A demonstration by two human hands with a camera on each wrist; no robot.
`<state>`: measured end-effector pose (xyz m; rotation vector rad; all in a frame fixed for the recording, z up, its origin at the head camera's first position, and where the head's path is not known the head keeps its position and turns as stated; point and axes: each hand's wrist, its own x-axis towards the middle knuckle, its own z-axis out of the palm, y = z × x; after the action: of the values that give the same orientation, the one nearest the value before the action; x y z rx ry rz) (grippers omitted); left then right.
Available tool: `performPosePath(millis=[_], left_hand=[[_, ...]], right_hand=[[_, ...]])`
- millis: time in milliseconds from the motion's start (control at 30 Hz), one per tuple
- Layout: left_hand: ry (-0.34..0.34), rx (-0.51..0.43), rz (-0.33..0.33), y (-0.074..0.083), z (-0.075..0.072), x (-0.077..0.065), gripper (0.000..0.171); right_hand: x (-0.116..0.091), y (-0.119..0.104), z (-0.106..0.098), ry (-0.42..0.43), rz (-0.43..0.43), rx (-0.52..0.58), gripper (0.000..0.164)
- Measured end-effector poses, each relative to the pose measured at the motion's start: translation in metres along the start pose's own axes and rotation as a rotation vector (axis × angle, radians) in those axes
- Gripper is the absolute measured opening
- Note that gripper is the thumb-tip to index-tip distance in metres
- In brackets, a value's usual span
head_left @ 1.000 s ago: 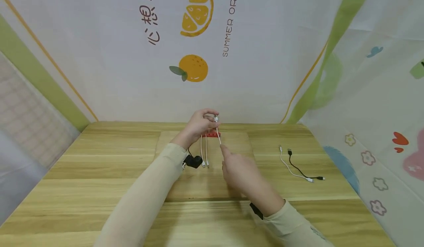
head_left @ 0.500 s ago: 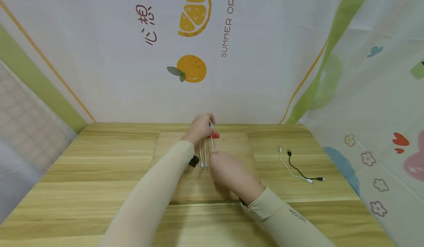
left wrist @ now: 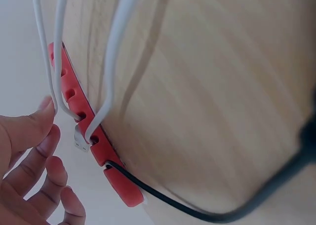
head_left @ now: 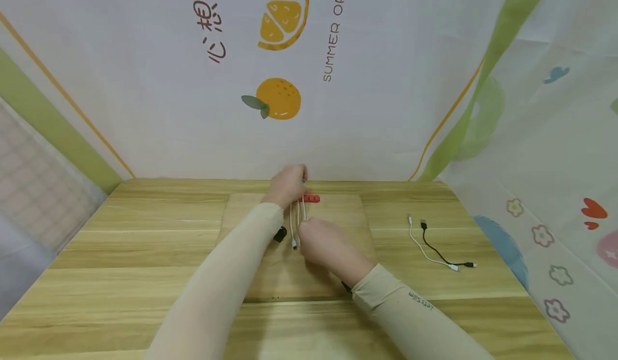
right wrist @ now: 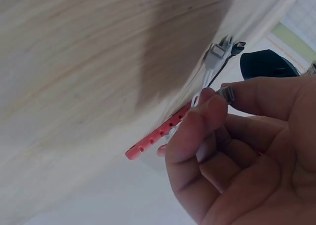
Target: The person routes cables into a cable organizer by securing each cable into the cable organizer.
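Note:
Between my left hand (head_left: pixel 288 183) and my right hand (head_left: pixel 322 244) runs a white charging cable (left wrist: pixel 44 57). The left thumb and forefinger pinch it just beside the red cable clip (left wrist: pixel 101 141), seen in the left wrist view. My right fingers pinch its near end, and its metal plug (right wrist: pixel 226 93) pokes out between thumb and forefinger. Two other white cables (left wrist: pixel 114 57) sit in slots of the clip, and a black cable (left wrist: pixel 168 199) passes through a lower slot. Several slots at the clip's other end hold nothing.
The red clip is at the far edge of a wooden board (head_left: pixel 338 210) on the table (head_left: pixel 120 274). To the right lie a loose white cable (head_left: pixel 425 250) and a loose black cable (head_left: pixel 436 247). A printed cloth (head_left: pixel 376 108) hangs behind the table.
Both hands have lowered the white cable toward the red clip and shifted it left, closer to the other white cables. The two loose cables on the right stay put.

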<state>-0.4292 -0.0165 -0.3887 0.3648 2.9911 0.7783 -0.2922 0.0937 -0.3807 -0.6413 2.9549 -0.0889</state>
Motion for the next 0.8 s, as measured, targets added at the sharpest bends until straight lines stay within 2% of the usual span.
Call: performPosePath(millis=[167,333,400,567,800], left_hand=[[0.021,0.037,0.033,0.003,0.001,0.000,0.025],[0.029,0.070,0.044,0.002,0.007,0.001,0.020],[0.039,0.075,0.034,0.002,0.008,0.002,0.016],[0.051,0.090,0.014,0.004,0.010,0.005,0.014],[0.031,0.104,-0.055,0.001,0.014,0.011,0.017]], right_hand=[[0.002,0.003,0.002,-0.013,0.008,0.017,0.029],[0.003,0.007,0.006,0.005,-0.047,0.013,0.025],[0.004,0.009,0.008,0.019,-0.076,-0.001,0.026],[0.007,0.012,0.011,0.018,-0.082,-0.036,0.029],[0.014,0.006,0.017,0.013,-0.082,-0.089,0.021]])
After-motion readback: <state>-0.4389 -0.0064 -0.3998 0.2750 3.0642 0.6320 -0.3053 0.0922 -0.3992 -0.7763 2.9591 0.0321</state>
